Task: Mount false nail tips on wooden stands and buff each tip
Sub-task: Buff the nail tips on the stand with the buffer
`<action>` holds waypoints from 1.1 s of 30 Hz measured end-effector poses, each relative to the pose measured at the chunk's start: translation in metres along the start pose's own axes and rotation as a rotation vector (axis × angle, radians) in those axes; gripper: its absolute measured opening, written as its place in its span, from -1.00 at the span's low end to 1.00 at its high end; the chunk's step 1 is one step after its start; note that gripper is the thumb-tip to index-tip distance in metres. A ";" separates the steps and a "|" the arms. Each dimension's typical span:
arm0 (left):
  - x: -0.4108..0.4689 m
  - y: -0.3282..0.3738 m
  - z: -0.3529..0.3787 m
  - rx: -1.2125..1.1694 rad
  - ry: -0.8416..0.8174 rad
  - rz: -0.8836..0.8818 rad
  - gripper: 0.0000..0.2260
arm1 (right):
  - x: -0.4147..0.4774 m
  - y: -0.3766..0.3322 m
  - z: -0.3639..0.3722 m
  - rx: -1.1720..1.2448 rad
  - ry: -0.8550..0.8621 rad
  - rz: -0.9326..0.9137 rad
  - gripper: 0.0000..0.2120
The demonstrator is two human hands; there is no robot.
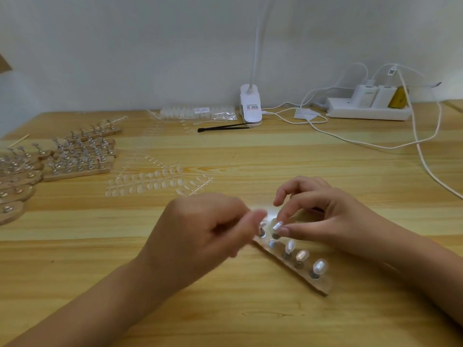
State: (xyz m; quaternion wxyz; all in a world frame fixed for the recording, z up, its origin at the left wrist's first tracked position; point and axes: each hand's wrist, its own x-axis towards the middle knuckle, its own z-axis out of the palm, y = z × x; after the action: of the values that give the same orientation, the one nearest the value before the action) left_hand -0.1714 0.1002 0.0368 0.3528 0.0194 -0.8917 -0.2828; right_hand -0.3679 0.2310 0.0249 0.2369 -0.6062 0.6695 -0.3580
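Right hand (325,216) — fingers (284,231) on nail tip (277,226)

Your left hand (200,229) and right hand (323,219) are bare, and behind the wrists both forearms (100,296) stay bare to the frame edge. The right thumb's nail (284,231) is short and rounded.

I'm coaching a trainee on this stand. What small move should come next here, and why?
Probably seat the nail tip that the right hand pinches firmly onto its peg, then release. Three tips nearer along the wooden stand already stand mounted and free; this one is held. The left hand beside it is blurred.
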 end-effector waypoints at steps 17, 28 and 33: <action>-0.005 -0.014 0.008 0.385 -0.355 0.331 -0.87 | -0.014 -0.011 -0.021 -0.106 -0.091 -0.019 -0.92; -0.005 -0.010 0.009 0.338 -0.394 0.240 -0.84 | -0.018 -0.019 -0.004 -0.145 -0.108 0.045 -0.90; -0.005 -0.006 0.009 0.354 -0.451 0.207 -0.79 | -0.019 -0.021 -0.004 -0.146 -0.099 0.038 -0.90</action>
State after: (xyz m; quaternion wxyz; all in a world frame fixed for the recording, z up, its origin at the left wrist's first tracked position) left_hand -0.1741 0.1013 0.0253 0.1638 -0.0735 -0.9803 -0.0828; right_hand -0.3541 0.2502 0.0413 0.2317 -0.6259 0.6928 -0.2732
